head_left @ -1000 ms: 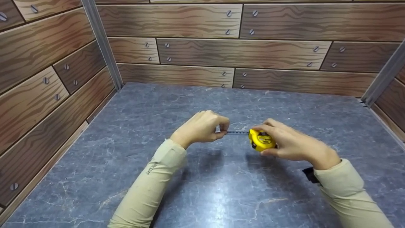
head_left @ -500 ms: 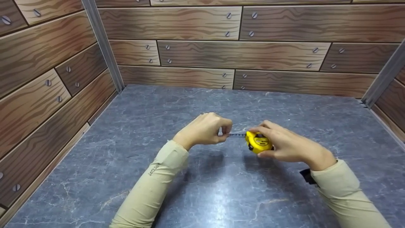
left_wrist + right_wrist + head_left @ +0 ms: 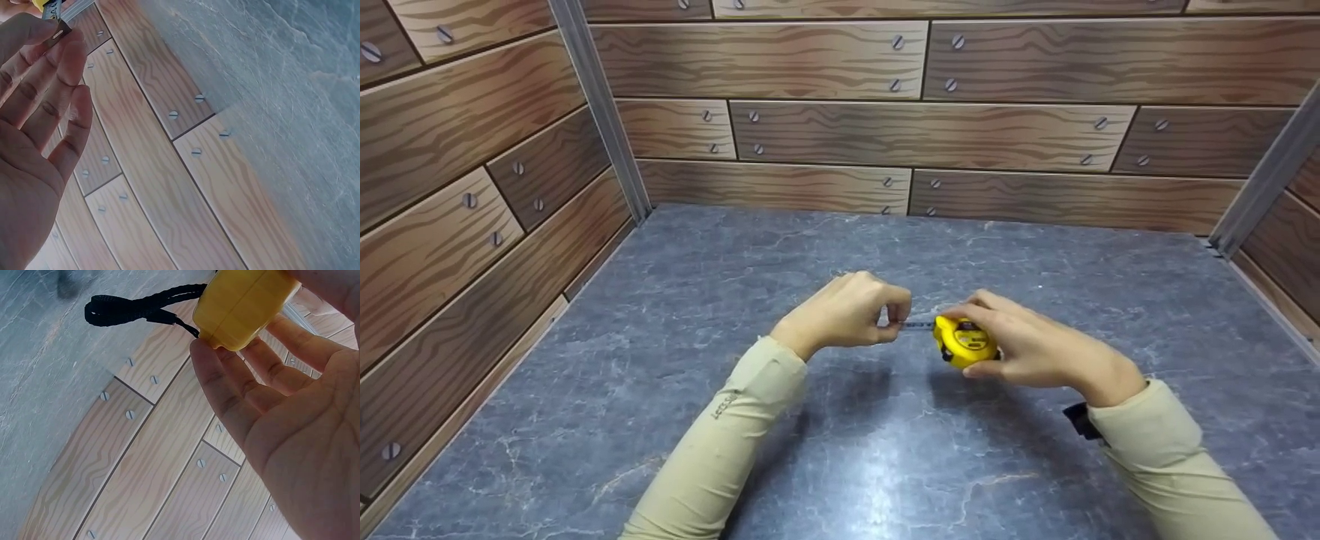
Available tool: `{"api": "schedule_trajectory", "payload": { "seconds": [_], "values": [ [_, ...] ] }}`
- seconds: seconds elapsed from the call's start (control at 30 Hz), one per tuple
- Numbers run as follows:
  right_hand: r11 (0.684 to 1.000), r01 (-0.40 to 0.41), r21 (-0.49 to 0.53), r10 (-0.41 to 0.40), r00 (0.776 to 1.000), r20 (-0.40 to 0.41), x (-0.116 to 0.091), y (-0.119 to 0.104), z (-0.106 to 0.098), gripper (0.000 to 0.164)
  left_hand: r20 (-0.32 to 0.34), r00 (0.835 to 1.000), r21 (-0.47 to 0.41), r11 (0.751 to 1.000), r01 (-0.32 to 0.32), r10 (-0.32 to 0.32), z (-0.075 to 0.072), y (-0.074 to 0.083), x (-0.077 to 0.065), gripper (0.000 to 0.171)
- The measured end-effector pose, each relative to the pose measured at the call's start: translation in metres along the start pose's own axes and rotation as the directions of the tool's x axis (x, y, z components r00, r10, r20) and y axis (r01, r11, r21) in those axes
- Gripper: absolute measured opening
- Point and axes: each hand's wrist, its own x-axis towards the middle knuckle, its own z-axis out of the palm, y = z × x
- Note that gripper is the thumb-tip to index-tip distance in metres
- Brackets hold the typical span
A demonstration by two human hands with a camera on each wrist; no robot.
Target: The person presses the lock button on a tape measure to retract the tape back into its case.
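Note:
A yellow tape measure (image 3: 966,343) is held above the table by my right hand (image 3: 1035,341), with the thumb on its near side and the fingers over its top. A short length of blade (image 3: 919,325) runs left out of the case. My left hand (image 3: 847,311) pinches the blade's end between thumb and fingers. In the left wrist view the metal end hook (image 3: 58,32) shows at the fingertips. The right wrist view shows the back of the yellow case (image 3: 242,306) against the fingers, and a black wrist strap (image 3: 140,310) looped from it.
The grey marbled table (image 3: 735,255) spreads under both hands. Wood-plank-patterned walls (image 3: 825,135) stand at the back and sides, with metal posts (image 3: 604,112) at the corners. A dark band (image 3: 1081,421) shows under the right cuff.
My right hand has brought the tape measure left toward my left hand, and the exposed blade has become shorter. The left hand has shifted slightly right and nearer, keeping its pinch.

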Motion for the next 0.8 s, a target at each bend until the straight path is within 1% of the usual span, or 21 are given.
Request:
{"api": "schedule_trajectory", "payload": {
  "seconds": [0.3,0.63,0.8],
  "values": [
    [1.000,0.017,-0.019,-0.017,1.000,-0.011,0.0018,-0.0011,0.0017,0.073,-0.006,1.000,-0.028,1.000,-0.011,0.011,0.0010,-0.0006,0.0004,0.008],
    [0.997,0.058,-0.050,-0.060,0.998,-0.032,0.0044,-0.0020,0.0010,0.074,-0.017,0.999,-0.026,0.999,-0.028,0.028,0.0004,0.0001,0.0019,0.006],
    [0.997,0.062,-0.052,-0.063,0.997,-0.032,0.0037,-0.0026,0.0018,0.074,-0.021,0.999,-0.021,0.999,-0.042,0.042,0.0016,0.0008,0.0022,0.006]
  ]
}}
